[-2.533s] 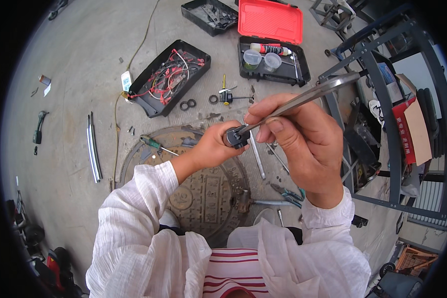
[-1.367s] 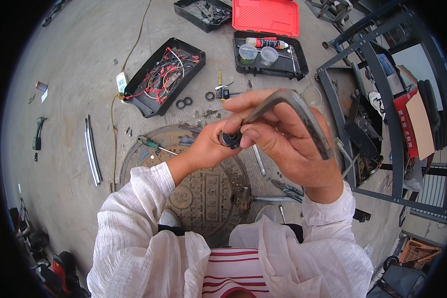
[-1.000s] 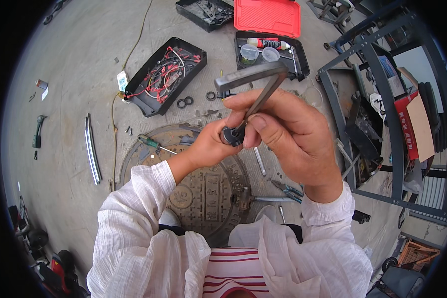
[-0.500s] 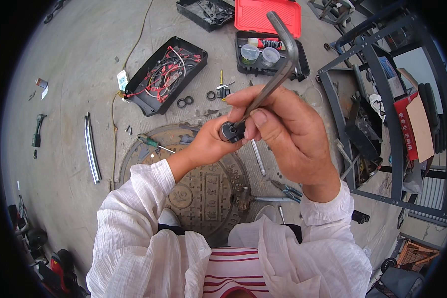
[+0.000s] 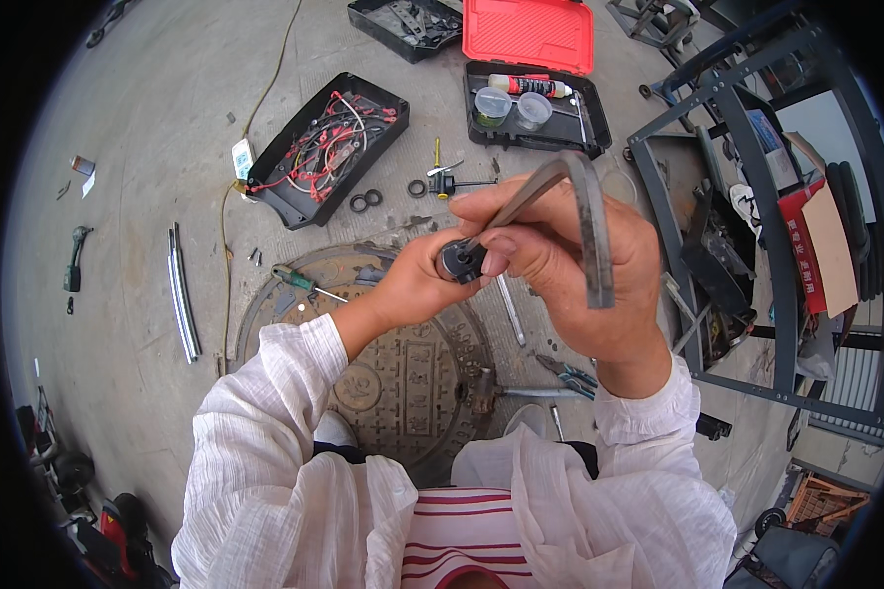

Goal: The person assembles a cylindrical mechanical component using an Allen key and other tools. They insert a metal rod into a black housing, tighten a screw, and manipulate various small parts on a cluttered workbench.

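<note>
My left hand [image 5: 410, 287] is closed around a dark cylindrical part [image 5: 459, 267] with a round rim and a black face; most of its body is hidden in my fist. Between thumb and fingers, my right hand [image 5: 599, 329] pinches a large metal hex key [image 5: 597, 231]. One end of the key meets the black face of the part, though how deep it sits I cannot tell. Its bent arm now hangs over the back of my right hand, pointing toward me. Both hands are held above a round manhole cover [image 5: 363, 432].
Beyond my hands stand a black tray [image 5: 295, 211] of red wires and an open toolbox [image 5: 599, 133] with a red lid. A green-handled screwdriver [image 5: 295, 279] lies on the cover, pliers [image 5: 565, 373] on the right. A grey metal frame rack [image 5: 742, 245] borders the right side.
The hex key has been turned: its bent arm pointed up and away before and now points down toward me. My right hand has rotated slightly with it; my left hand has stayed nearly still.
</note>
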Tool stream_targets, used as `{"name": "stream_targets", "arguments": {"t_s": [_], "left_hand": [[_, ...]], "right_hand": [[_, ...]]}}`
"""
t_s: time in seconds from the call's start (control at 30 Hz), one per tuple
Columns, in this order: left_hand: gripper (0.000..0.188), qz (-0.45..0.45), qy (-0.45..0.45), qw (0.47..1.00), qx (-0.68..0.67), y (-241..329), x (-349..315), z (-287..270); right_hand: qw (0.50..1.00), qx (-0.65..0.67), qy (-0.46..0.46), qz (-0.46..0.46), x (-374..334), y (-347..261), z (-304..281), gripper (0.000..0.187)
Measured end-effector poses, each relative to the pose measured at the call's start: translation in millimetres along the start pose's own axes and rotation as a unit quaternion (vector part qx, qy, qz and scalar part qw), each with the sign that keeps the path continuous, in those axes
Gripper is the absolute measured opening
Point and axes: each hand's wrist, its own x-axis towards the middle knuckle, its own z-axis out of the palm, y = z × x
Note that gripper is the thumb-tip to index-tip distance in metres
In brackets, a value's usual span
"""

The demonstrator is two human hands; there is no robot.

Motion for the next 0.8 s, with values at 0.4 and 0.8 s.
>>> {"name": "stream_targets", "arguments": {"t_s": [0.4,0.8], "left_hand": [[0.02,-0.02,-0.033,0.998,0.051,-13,-2,-7],[0.034,0.005,-0.052,0.997,0.063,-15,2,-9]], "right_hand": [[0.999,0.016,-0.002,0.049,-2,-6,-4,0.021],[0.999,-0.028,-0.023,0.012,-2,-5,-4,0.017]]}}
